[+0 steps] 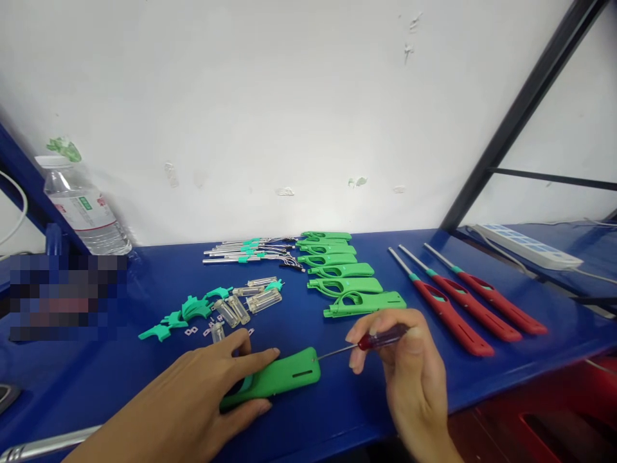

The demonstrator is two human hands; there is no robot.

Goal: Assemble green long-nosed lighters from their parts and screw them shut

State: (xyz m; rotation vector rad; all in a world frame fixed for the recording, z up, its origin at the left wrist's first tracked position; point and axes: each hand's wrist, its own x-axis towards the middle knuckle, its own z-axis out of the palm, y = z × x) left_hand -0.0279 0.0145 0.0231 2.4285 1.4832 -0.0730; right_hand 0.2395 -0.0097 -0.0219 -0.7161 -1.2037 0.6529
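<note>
My left hand (216,386) grips a green lighter handle (284,376) flat against the blue table, thumb on the near side and fingers over the far side. In my right hand (409,366) is a screwdriver (383,337) with a dark red see-through handle. Its thin shaft points left, and the tip meets the handle's end near a small screw spot. Behind lie several green lighter shells (344,270) in a column. Left of them are metal lighter tubes with wires (250,257), clear fuel tanks (265,299) and teal triggers (195,307).
Three red lighters (453,315) with metal tubes lie at the right. A water bottle (91,212) stands against the wall at the left. A white power strip (530,246) sits at the far right beyond a black frame post (511,122). Small pale pieces (191,330) lie near the triggers.
</note>
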